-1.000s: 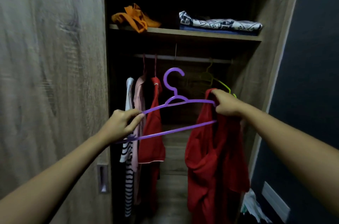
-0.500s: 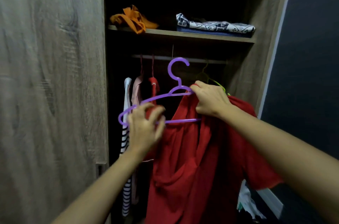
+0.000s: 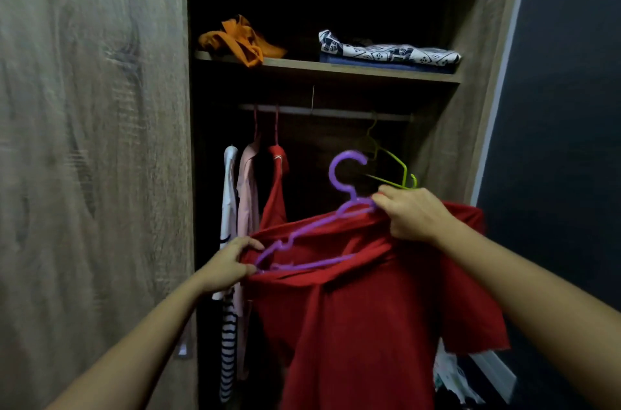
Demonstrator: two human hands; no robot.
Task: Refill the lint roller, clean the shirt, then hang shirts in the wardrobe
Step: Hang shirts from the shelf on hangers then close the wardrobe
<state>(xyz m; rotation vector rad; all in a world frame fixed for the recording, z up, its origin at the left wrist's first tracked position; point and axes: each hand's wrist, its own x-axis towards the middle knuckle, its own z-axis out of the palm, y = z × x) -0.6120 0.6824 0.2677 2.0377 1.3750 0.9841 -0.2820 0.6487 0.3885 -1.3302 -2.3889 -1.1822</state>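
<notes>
- Red shirt (image 3: 369,325): held up in front of the open wardrobe, below the rail (image 3: 336,113) and draped only partway over the purple hanger (image 3: 316,223). The hanger's left arm and lower bar lie bare inside the neck opening, so the shirt is judged not yet seated.
- Purple hanger: its long axis slopes from low on the left to high on the right. The hook stands up at the high end with its mouth facing right, clear of the rail.
- Right hand (image 3: 410,214): fingers are curled round the hanger's neck just under the hook, with collar cloth bunched beneath them. This is the hand nearer the hook.
- Left hand (image 3: 228,263): thumb and fingers pinch the shirt's edge at the hanger's low left tip.
- Rail: it lies above and beyond the hook. A free stretch shows between the hung garments (image 3: 248,187) on the left and the green hanger (image 3: 393,171) on the right.
- Judgement: the coming move is up and forward, led by the right hand. If the hanger is not levelled first, the cloth may slide off toward the low end.
</notes>
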